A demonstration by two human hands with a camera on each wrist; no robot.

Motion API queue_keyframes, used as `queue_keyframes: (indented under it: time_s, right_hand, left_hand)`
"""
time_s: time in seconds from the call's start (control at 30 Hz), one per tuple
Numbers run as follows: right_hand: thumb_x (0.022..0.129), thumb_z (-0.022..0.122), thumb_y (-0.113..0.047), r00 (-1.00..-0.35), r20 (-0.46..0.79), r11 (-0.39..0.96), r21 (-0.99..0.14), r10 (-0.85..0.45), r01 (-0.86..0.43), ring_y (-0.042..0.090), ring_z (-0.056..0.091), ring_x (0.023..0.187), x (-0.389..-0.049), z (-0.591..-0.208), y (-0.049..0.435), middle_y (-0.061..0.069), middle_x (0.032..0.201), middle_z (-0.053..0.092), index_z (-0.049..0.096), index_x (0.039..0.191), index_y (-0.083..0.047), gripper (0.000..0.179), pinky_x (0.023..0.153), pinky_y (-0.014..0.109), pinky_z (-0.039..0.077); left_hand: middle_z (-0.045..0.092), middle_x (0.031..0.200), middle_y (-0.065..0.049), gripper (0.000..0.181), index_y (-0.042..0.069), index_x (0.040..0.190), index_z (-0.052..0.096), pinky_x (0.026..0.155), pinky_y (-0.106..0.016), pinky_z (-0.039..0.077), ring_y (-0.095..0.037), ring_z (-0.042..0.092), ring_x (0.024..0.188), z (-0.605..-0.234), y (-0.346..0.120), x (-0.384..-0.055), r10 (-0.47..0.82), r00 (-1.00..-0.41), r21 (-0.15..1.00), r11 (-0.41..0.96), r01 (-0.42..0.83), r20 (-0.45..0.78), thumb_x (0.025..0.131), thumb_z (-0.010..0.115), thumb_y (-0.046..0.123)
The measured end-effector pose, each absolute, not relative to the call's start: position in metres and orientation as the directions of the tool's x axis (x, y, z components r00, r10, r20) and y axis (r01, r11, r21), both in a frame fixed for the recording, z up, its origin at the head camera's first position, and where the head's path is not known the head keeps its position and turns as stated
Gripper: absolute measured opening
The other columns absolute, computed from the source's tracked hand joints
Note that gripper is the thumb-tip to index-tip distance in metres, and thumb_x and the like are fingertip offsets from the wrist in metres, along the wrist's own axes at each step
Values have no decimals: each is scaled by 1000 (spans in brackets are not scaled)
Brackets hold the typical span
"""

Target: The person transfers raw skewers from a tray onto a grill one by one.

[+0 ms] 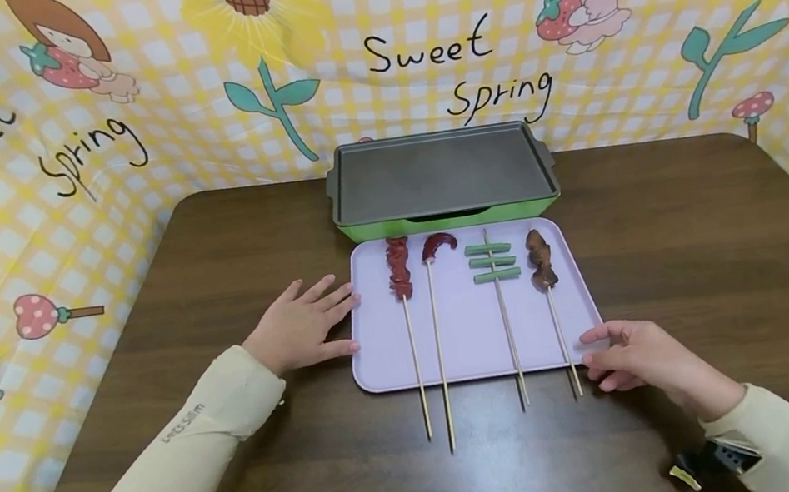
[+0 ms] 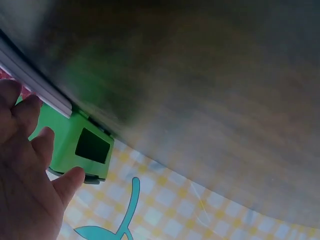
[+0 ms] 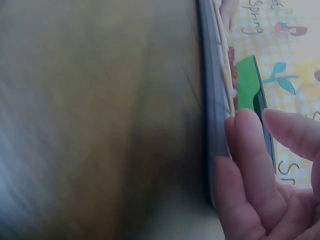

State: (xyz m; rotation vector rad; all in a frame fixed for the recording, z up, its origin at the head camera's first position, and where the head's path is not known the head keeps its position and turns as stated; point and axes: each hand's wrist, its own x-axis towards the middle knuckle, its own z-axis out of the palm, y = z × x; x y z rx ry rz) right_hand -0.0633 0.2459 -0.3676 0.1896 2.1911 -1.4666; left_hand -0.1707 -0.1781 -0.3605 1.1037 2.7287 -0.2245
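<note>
A pale lilac tray [image 1: 471, 332] lies on the table with several skewers on it, their sticks jutting over the near rim. From the left come folded red meat [image 1: 399, 269], a curled dark-red piece [image 1: 437, 246], green bean pieces [image 1: 493, 261] and brown meat chunks [image 1: 540, 259]. My left hand [image 1: 299, 322] has its fingers spread, tips at the tray's left rim. At the near right corner, my right hand [image 1: 640, 354] touches the rim with loosely bent fingers. In the right wrist view, the thumb of that hand [image 3: 265, 190] stands apart from its fingers.
Directly behind the tray stands a green grill with a flat grey plate [image 1: 440, 172] and side handles. The brown wooden table [image 1: 284, 480] meets a yellow-checked printed cloth [image 1: 362, 15] at the back and left. A dark strap device [image 1: 730, 455] sits at the right wrist.
</note>
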Motion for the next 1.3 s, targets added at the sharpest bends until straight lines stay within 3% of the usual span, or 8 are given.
queue_keyframes:
  time_s: [0.43,1.3]
  right_hand:
    - [88,65,-5,-862,-469,396,-841,-191,370,16,63,54,-55,-378,233,8,73,67,42,126,18,51,57,34,56]
    - [84,61,4,-852,-477,364,-849,-214,384,14,63,59,-61,-377,231,9,74,68,39,124,20,49,54,31,55]
  left_hand:
    - [35,152,-7,76,11,148,38,110,-59,18,-32,22,143,-364,-173,-172,632,-728,-76,739,670,-265,91,47,61]
    - [31,153,-11,80,7,149,34,109,-61,18,-33,26,141,-368,-171,-171,616,-730,-73,748,660,-295,91,48,61]
